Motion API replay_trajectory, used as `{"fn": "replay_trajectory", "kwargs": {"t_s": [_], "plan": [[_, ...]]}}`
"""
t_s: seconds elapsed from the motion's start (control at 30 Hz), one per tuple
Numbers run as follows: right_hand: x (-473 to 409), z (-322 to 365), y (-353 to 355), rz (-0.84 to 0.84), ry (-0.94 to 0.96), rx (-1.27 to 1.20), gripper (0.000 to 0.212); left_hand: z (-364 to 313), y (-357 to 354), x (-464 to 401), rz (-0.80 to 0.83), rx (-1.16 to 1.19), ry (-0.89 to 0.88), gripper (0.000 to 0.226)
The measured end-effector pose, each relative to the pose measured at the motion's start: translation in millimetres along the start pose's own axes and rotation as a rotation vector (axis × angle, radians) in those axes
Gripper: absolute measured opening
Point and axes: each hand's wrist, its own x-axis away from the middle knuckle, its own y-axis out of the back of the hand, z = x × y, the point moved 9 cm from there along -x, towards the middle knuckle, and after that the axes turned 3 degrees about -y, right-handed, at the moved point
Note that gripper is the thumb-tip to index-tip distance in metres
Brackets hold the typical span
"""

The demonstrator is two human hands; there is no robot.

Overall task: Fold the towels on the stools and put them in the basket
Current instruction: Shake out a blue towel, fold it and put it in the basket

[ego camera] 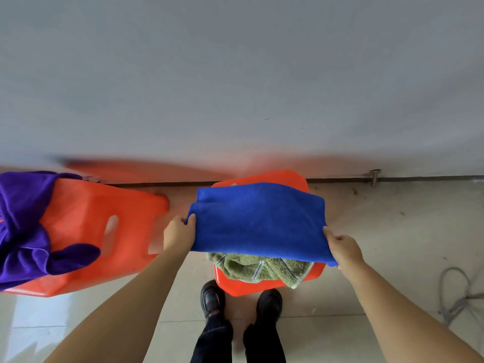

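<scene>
A blue towel (259, 221) hangs folded over, stretched flat between my two hands above an orange stool (262, 288) right in front of my feet. My left hand (179, 234) pinches its left edge; my right hand (344, 247) grips its right edge. Under the blue towel, a crumpled green towel (262, 268) with pale stripes lies on that stool. To the left stands a second orange stool (104, 226) with a slot in its top; a purple towel (28, 226) is bunched over its left side. No basket is in view.
A grey wall (241, 74) rises just behind both stools. The floor is pale tile (392, 221). A grey cable (461, 297) loops on the floor at the right, and a small metal fitting (375, 176) sits at the wall's base. My black shoes (213, 297) stand below the near stool.
</scene>
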Motion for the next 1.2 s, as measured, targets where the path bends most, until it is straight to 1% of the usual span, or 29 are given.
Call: {"fn": "replay_trajectory", "kwargs": {"t_s": [0.07, 0.13, 0.2, 0.27, 0.33, 0.4, 0.43, 0.5, 0.57, 0.7, 0.77, 0.83, 0.9, 0.97, 1.03, 1.13, 1.17, 1.2], "plan": [[4, -13, -10, 0.104, -0.141, -0.088, 0.055, 9, -3, -2, 0.044, -0.067, 0.098, 0.048], [11, -17, -15, 0.228, -0.244, -0.189, 0.054, 15, -6, -1, 0.113, -0.117, 0.139, 0.056], [14, -16, -15, 0.349, -0.299, -0.241, 0.049, 17, -5, 0, 0.165, -0.134, 0.156, 0.055], [20, -9, -12, 0.44, -0.321, -0.28, 0.04, 13, -2, 0, 0.189, -0.083, 0.163, 0.049], [20, 2, -8, 0.461, -0.289, -0.365, 0.02, 10, -3, -1, 0.208, 0.094, 0.178, 0.04], [19, 13, -4, 0.472, -0.225, -0.476, 0.027, 2, -4, 3, 0.232, 0.321, 0.181, 0.026], [21, 20, -2, 0.479, -0.186, -0.507, 0.028, -1, -7, 4, 0.256, 0.435, 0.181, 0.024], [27, 35, 4, 0.468, -0.107, -0.529, 0.024, -9, -11, 7, 0.332, 0.615, 0.157, 0.027], [34, 55, 12, 0.44, -0.004, -0.527, 0.02, -16, -9, 11, 0.381, 0.606, 0.088, 0.021], [67, 119, 23, 0.358, 0.23, -0.395, 0.024, -30, -4, 21, 0.468, 0.548, -0.012, 0.03], [94, 157, 12, 0.391, 0.325, -0.291, 0.024, -35, 1, 25, 0.48, 0.535, -0.059, 0.034], [120, 190, -10, 0.42, 0.43, -0.114, 0.027, -37, 7, 27, 0.47, 0.552, -0.093, 0.037], [143, 215, -32, 0.401, 0.535, 0.093, 0.029, -40, 11, 28, 0.45, 0.574, -0.111, 0.04], [164, 229, -63, 0.365, 0.607, 0.286, 0.028, -38, 14, 28, 0.439, 0.625, -0.101, 0.043], [181, 232, -95, 0.308, 0.647, 0.426, 0.03, -40, 14, 31, 0.462, 0.717, -0.075, 0.041], [195, 224, -138, 0.208, 0.7, 0.51, 0.028, -38, 5, 32, 0.492, 0.826, 0.001, 0.034], [198, 219, -148, 0.185, 0.709, 0.524, 0.028, -34, 1, 32, 0.5, 0.87, 0.052, 0.031], [200, 215, -155, 0.159, 0.715, 0.537, 0.031, -31, -3, 32, 0.522, 0.906, 0.108, 0.033]]}}
